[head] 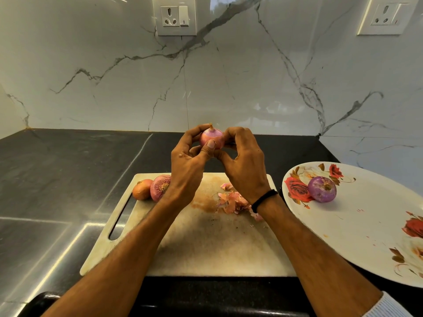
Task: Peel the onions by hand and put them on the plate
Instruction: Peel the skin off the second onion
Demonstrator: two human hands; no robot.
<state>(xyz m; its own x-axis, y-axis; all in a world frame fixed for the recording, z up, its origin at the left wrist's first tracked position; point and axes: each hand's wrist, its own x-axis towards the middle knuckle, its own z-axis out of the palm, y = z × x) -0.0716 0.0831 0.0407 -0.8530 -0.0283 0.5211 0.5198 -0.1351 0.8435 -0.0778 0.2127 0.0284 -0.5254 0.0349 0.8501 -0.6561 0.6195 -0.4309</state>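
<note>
Both hands are holding an onion (211,137) above the far edge of the cutting board (206,248). The left hand (185,165) is cupping it with curled fingers (193,132) and the right hand (242,165) is pinching its right side. The onion is likely firm and light, with brittle, slippery skin, so it is best picked at a loose edge near the stalk. A peeled onion (322,189) is lying on the plate (354,225) at right.

A dark stone surface (68,170) carries two things. A pale, stained cutting board (206,248) lies flat at its middle, and a white rose-patterned plate (366,232) sits just beside the board's right edge.
</note>
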